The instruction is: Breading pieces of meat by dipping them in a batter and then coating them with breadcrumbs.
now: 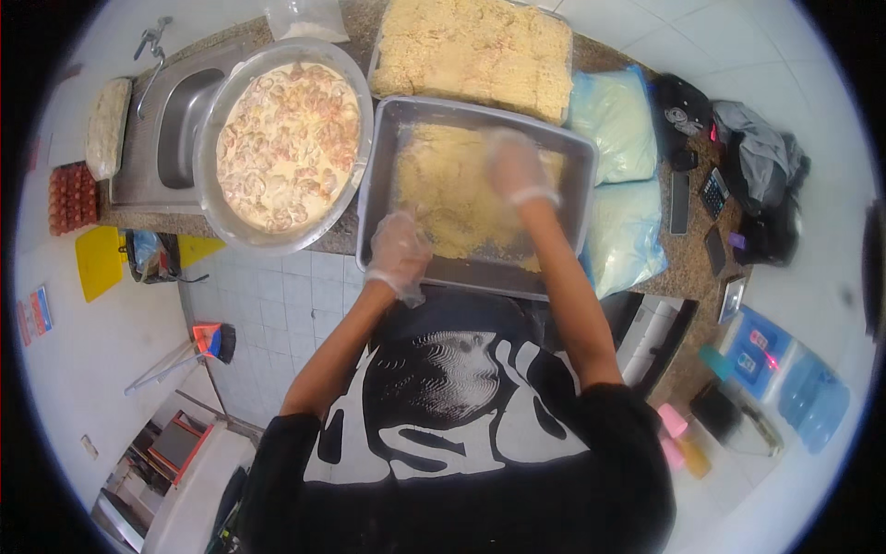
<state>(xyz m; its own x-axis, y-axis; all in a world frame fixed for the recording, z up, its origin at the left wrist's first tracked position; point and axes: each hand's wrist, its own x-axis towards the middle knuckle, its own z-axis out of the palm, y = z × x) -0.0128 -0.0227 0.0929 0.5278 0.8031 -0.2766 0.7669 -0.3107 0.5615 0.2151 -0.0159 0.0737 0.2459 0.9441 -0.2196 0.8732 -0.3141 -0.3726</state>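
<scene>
A grey rectangular tub (475, 275) lies in front of me, with a layer of yellowish crumbs (443, 189) over its bottom. My right hand (515, 168), in a clear plastic glove, is over the crumbs in the tub's right half; motion smears its fingers. Also gloved, my left hand (401, 249) is at the tub's near left corner. Its fingers are curled inward at the edge of the crumbs, and what they hold, if anything, is hidden. To the left stands a large round metal bowl (210, 217) of raw meat pieces in pale batter (286, 148).
Behind the tub is a tray of crumb-coated pieces (471, 55). Two bags of pale crumbs (611, 125) lie right of it, before a calculator (714, 192) and dark bag (771, 217). A steel sink (185, 129) and egg trays (72, 198) are at the left.
</scene>
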